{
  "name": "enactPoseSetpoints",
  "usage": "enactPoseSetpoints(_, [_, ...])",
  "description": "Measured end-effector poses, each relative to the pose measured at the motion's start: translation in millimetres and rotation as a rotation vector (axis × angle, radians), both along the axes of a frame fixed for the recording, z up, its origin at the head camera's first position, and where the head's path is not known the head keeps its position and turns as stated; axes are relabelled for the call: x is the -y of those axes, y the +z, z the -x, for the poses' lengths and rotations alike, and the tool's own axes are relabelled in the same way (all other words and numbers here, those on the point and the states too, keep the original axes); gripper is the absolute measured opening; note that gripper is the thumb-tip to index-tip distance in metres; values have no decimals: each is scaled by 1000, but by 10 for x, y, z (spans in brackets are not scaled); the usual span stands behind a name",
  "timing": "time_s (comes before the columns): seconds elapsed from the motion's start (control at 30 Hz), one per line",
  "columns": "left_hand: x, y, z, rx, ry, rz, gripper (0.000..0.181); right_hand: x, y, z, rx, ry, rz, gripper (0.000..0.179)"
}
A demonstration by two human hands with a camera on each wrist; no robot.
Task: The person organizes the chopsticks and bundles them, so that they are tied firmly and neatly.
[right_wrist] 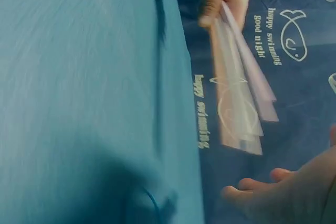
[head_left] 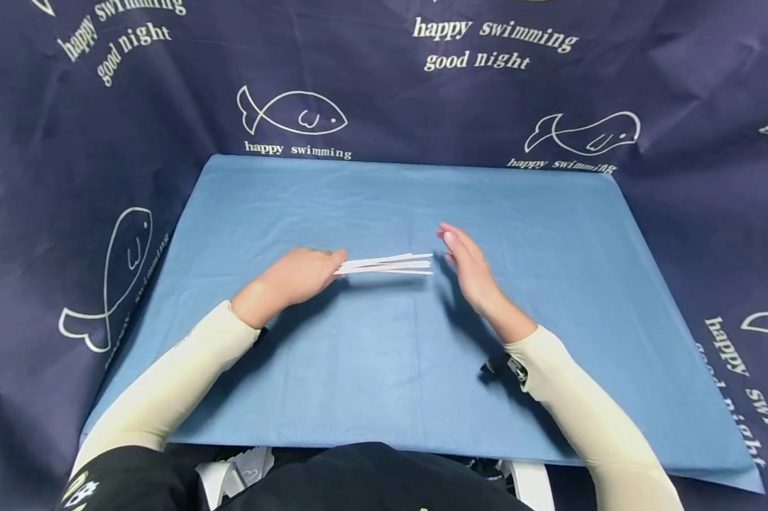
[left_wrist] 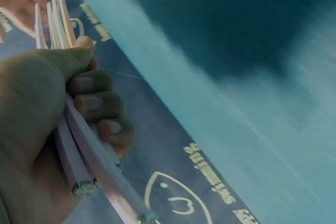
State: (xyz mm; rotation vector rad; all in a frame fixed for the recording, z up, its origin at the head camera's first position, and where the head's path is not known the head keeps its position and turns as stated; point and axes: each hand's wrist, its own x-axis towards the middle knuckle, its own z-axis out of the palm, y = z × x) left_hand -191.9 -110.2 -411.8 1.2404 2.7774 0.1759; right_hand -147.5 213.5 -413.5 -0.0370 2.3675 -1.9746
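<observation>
My left hand point(head_left: 294, 275) grips a bundle of long, thin, pale strips point(head_left: 387, 264) above the blue-covered table. They lie roughly level and fan slightly apart toward the right. Up close in the left wrist view, the strips point(left_wrist: 84, 135) look whitish, pinkish and orange-tan, and the thumb presses across them with the fingers curled around. Blur in the right wrist view widens the strips point(right_wrist: 239, 87), so their exact kind is unclear. My right hand point(head_left: 472, 273) is raised just beyond their free ends, apart from them, its fingers extended and holding nothing.
Light blue cloth point(head_left: 371, 383) covers the table. Dark blue fabric point(head_left: 422, 113) printed with white fish and lettering hangs behind it and at both sides. A white chair part point(head_left: 531, 486) shows at the near edge, beside the person's dark clothing.
</observation>
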Motion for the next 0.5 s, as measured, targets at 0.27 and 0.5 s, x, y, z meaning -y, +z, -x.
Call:
enactPoseSetpoints(0.27, [-143,201,-185,-3,-22,-42,21,257,31,64,205,68,265,76])
enactPoseSetpoints(0.5, [-282,265,-194,-60,-2,-18,22,374,79,48,199,93,274,67])
